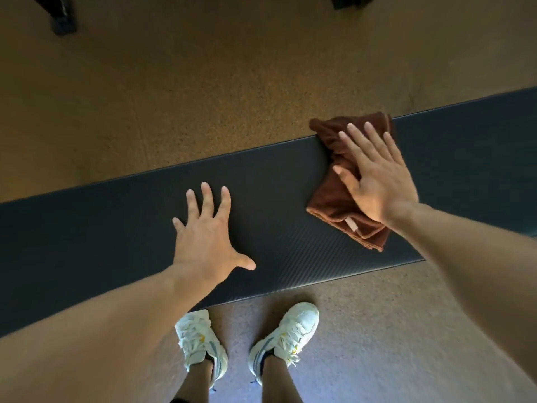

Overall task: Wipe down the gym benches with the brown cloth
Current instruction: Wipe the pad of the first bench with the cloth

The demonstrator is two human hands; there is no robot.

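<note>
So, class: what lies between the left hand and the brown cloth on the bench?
Only bare bench pad separates left hand from brown cloth, per the head view.

dim warm light | dark upper corners | wide-angle edge bending | mostly sharp focus

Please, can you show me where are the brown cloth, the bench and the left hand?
brown cloth (pixel 328 199): head view, bare lower-left fold.
bench (pixel 87 228): head view, bare black pad, left part.
left hand (pixel 206 237): head view, back of the hand.
</note>
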